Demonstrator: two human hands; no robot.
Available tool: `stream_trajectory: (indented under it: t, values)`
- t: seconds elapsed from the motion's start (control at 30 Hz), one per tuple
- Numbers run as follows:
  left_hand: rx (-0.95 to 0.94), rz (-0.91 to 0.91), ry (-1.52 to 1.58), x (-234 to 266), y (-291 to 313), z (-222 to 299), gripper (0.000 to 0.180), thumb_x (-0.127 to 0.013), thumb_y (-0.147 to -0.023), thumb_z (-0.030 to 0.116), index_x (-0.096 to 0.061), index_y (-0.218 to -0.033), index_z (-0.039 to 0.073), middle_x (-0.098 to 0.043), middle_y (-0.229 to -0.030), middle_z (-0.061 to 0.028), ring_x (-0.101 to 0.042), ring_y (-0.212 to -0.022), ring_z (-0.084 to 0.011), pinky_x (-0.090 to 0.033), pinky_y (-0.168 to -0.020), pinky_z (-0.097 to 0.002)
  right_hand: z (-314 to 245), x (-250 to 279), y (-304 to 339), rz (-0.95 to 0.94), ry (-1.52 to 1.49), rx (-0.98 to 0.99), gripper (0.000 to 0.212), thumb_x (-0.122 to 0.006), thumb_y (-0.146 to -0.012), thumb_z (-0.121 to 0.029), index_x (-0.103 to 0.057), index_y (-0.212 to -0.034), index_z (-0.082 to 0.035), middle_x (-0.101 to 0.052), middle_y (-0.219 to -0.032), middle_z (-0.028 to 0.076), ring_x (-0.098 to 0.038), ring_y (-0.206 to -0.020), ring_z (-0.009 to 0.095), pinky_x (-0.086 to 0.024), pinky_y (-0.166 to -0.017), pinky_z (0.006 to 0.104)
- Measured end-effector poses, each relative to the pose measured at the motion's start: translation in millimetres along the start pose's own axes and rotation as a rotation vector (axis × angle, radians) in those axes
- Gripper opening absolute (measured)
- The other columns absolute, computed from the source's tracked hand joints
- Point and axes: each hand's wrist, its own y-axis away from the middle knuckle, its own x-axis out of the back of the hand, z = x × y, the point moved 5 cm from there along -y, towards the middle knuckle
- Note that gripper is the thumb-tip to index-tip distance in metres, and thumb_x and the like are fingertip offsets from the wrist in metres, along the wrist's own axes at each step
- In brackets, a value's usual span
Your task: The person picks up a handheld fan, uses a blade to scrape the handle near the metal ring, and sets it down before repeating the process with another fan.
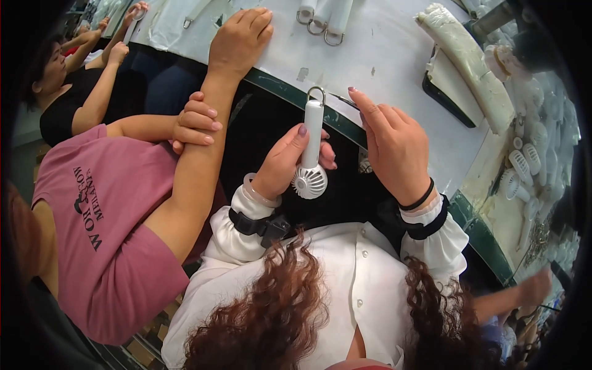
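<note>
My left hand (287, 161) is closed round a white handheld fan (313, 132), its round slatted head (309, 182) pointing down toward me. A metal wire loop (316, 92) stands at the far end of the fan's handle. To the right, my right hand (396, 139) has its back up, one finger stretched toward the loop and the others curled. A thin dark tool (343, 100) runs from under that finger, its tip close beside the loop. The hand appears to pinch the tool, though its grip is partly hidden.
Several white handles with loops (324, 18) lie on the white-covered table (357, 55). A padded white strip (472, 68) and piled fan parts (524, 163) are at right. A co-worker's forearm (209, 135) reaches onto the table at left; another person (74, 92) works beyond.
</note>
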Motion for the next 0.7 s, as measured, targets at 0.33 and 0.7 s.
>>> stream_trajectory:
  t: [0.33,0.7]
  values:
    - [-0.027,0.162,-0.059,-4.6,3.8,-8.2,0.043,-0.033,-0.102,0.04,-0.046,-0.112,0.0,-0.055,-0.076,-0.0062,-0.058,-0.065,-0.015,-0.049,-0.063,-0.0261,-6.6,19.1,11.0,-0.016,0.115,0.096,0.052,-0.06,-0.073,0.001,-0.061,-0.122,-0.017,-0.06,-0.088,0.0,-0.057,-0.075,0.017,-0.046,-0.066,0.0297]
    - [-0.059,0.235,-0.285,-0.2,-5.8,2.0,0.046,-0.033,-0.102,0.043,-0.048,-0.105,0.0,-0.052,-0.069,-0.0042,-0.056,-0.062,-0.0125,-0.048,-0.06,-0.0251,5.7,0.1,24.8,0.149,0.092,0.088,0.053,-0.062,-0.068,0.0,-0.065,-0.118,-0.017,-0.056,-0.089,0.0,-0.055,-0.073,0.015,-0.046,-0.065,0.0279]
